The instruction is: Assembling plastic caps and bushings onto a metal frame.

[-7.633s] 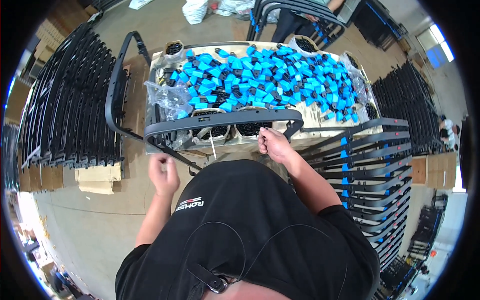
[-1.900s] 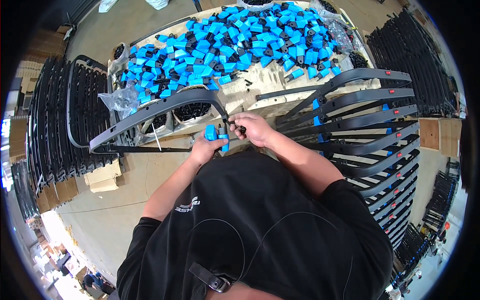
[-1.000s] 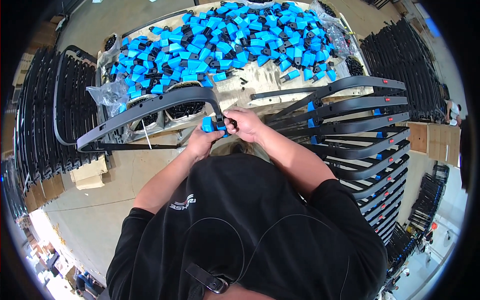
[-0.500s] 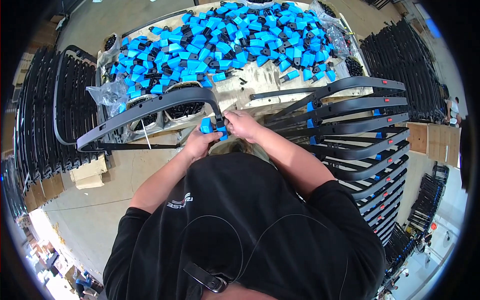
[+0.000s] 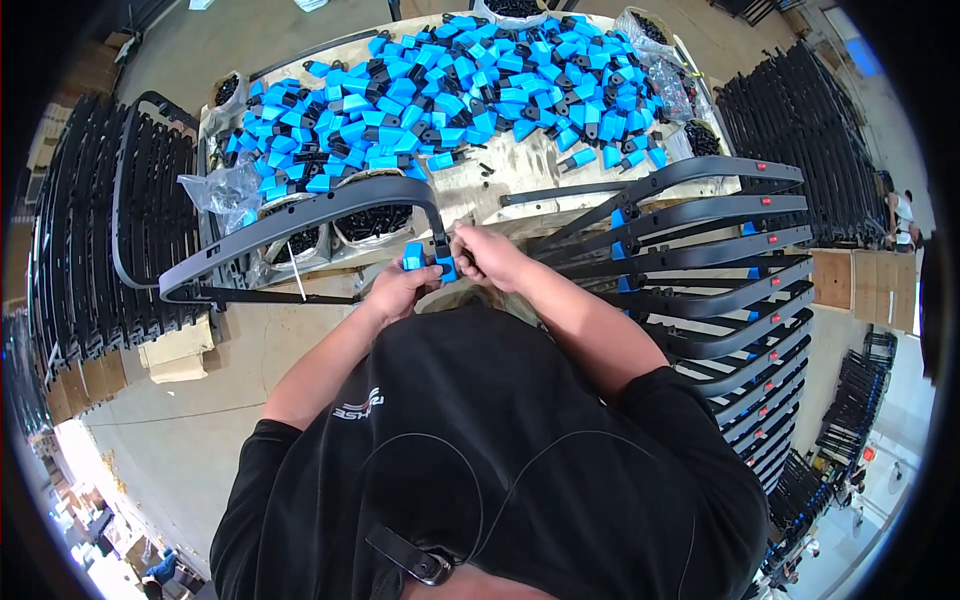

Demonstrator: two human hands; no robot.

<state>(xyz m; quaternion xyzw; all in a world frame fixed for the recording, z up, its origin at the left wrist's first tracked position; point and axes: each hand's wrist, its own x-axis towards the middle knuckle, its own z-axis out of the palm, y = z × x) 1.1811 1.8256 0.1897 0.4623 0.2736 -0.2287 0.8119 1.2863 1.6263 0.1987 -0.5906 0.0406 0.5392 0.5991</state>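
A curved black metal frame (image 5: 300, 212) reaches from the left to a point just in front of me. At its near end sit blue-and-black plastic brackets; one blue bracket (image 5: 413, 256) is gripped by my left hand (image 5: 396, 288), thumb and fingers closed around it against the frame end. Close by on the right, my right hand (image 5: 490, 258) has its fingers curled in a pinch beside that end. Whatever lies within those fingers is too small or hidden to name.
A table (image 5: 520, 165) ahead carries a big pile of blue-and-black brackets (image 5: 440, 95). Bags of small black parts (image 5: 372, 222) stand at its near edge. Finished-looking black frames (image 5: 740, 240) are stacked at right; more frames (image 5: 75, 220) stand at left. Cardboard (image 5: 178, 345) lies on the floor.
My right hand has drawn slightly right from the frame end, its fingers curling in more. The left hand keeps its hold on the blue bracket. The whole view has shifted slightly.
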